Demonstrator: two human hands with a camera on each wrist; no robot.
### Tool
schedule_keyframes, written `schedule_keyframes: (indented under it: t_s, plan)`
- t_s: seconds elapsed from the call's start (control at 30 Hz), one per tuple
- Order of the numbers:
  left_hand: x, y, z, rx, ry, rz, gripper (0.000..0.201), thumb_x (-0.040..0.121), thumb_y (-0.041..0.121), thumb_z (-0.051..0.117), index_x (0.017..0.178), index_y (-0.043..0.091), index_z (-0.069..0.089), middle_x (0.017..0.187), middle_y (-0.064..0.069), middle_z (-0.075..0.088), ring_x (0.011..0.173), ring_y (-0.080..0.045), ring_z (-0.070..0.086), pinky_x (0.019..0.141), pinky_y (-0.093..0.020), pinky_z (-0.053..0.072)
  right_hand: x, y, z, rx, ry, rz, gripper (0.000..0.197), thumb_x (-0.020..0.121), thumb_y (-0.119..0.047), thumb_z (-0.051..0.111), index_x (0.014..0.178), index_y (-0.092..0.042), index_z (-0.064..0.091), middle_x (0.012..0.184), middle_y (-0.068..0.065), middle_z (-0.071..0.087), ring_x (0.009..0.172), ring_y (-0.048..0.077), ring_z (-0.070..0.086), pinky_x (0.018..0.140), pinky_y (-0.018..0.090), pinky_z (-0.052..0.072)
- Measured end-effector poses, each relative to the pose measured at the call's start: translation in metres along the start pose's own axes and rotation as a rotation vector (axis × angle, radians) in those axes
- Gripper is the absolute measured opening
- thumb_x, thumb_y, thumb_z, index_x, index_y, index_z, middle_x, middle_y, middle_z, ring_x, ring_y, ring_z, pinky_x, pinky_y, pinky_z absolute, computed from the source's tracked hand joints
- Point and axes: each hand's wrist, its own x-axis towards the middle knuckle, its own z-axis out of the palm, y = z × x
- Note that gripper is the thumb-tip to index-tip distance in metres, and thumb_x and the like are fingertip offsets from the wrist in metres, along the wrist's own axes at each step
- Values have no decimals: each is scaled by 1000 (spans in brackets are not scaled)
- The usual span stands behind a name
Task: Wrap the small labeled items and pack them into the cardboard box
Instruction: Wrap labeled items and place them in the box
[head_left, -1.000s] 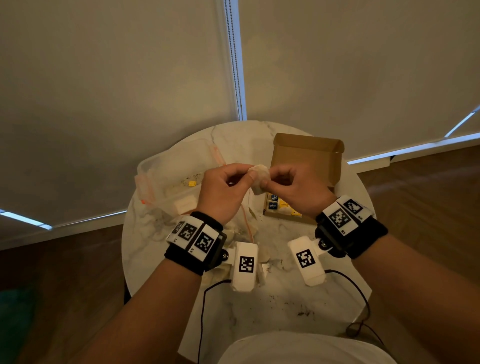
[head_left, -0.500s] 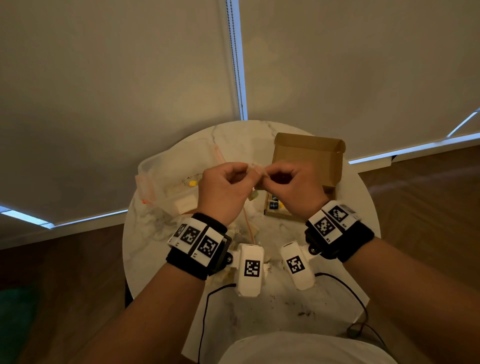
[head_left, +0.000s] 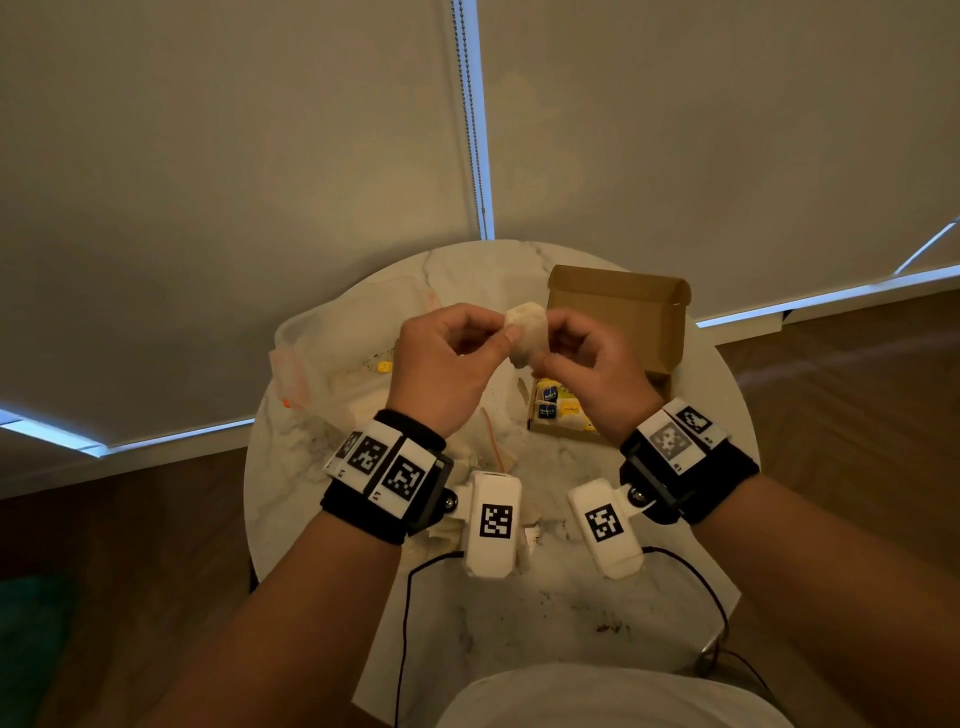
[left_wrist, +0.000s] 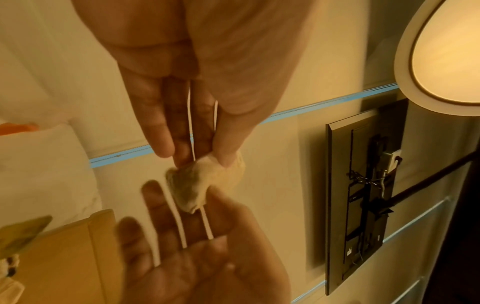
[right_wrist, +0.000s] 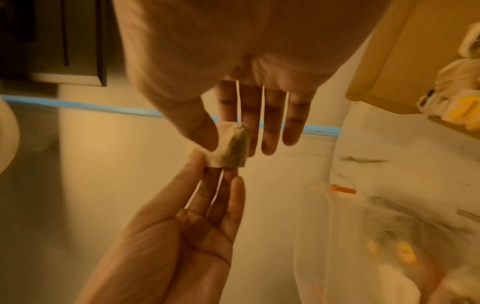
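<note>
Cardboard box (head_left: 618, 332) sits open at about one o'clock on the round marble counter (head_left: 545, 613), its lid standing up at the far side, with small blue- and yellow-labeled items (head_left: 553, 402) already lying in its near end. At ten o'clock on the counter lies a clear plastic bag (head_left: 337, 358) with orange trim, a yellow piece showing through it.

Above the counter's middle, raised between box and bag, both hands meet on one pale wrapped bundle (head_left: 525, 332). The left hand (head_left: 447, 364) pinches its left edge between thumb and fingertips; the right hand (head_left: 592, 374) pinches the right and lower edge the same way. Both are narrow pinches, the remaining fingers lying loose.

Half a second ago the bundle was turned edge-on and nearly hidden between the fingertips; now its broad, rounded face is toward the head camera, so it has been rotated in the fingers, and both hands have lifted slightly. From the wrist views a darker content shows faintly through the paper (right_wrist: 233, 146), whose folds look gathered but not fastened.

That suggests the wrapping of this piece is nearly finished, with a last tuck likely before it goes toward one o'clock into the box.
</note>
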Motion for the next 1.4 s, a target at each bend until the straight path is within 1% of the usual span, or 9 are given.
schedule_keyframes:
  t_s: [0.17,0.27,0.37,0.53,0.77,0.97,1.17,1.27,1.4]
  plan:
    - [6,7,-4,-8,-56,38,16,81,6,79,80,20,71,78,-5,73,74,-22,71,74,-42,61,-1,17,4,-201,-132,135,25,86,-7,70,98,-29,69,91,-18,70,87,2,66,83,36,55]
    - [9,7,-5,-22,-62,23,18,80,4,79,78,20,70,76,-4,72,69,-18,69,71,-39,61,-2,25,6,-200,-175,136,16,89,-10,68,94,-24,74,100,-3,75,98,12,69,93,38,54]
    - [12,7,-7,-45,-53,5,19,80,3,78,77,19,70,76,-7,71,70,-18,68,70,-38,61,-7,26,7,-171,-190,200,12,91,-7,65,96,-9,76,98,9,75,94,25,70,85,34,58]
    - [18,2,-11,-66,-35,-24,16,80,2,78,79,16,70,79,-11,71,71,-19,68,69,-33,60,-20,29,7,23,-207,384,19,95,2,55,111,4,65,103,22,71,97,34,69,86,48,57]
    - [25,-10,-12,-89,-7,-68,16,81,2,77,78,16,71,80,-11,71,75,-20,69,72,-35,61,-31,26,3,16,-169,426,21,93,9,53,113,7,58,90,32,69,81,36,71,68,34,61]
    - [28,-26,-10,-76,9,-124,17,81,1,77,77,16,70,82,-18,70,74,-23,68,73,-38,61,-37,2,-3,2,-181,313,9,81,7,70,90,6,68,77,23,71,74,37,72,62,34,61]
    - [21,-45,-9,-59,-37,-233,17,79,-2,77,76,13,69,71,-9,68,64,-16,66,72,-39,61,-27,-28,-11,-32,-344,201,34,72,-7,79,104,-1,71,89,16,75,82,29,73,74,31,59]
    - [12,-49,-7,-33,-98,-224,16,79,0,78,78,14,70,71,-6,69,63,-14,66,67,-33,59,-12,-38,-7,-198,-238,59,9,84,-11,72,91,-7,75,73,10,73,60,24,67,54,34,54]
    - [-1,-47,-4,-17,-166,-119,16,78,1,79,79,15,73,73,1,72,69,-11,68,66,-22,54,9,-35,-2,-238,-18,15,3,84,-15,74,82,-16,76,77,4,73,72,21,68,67,32,57]
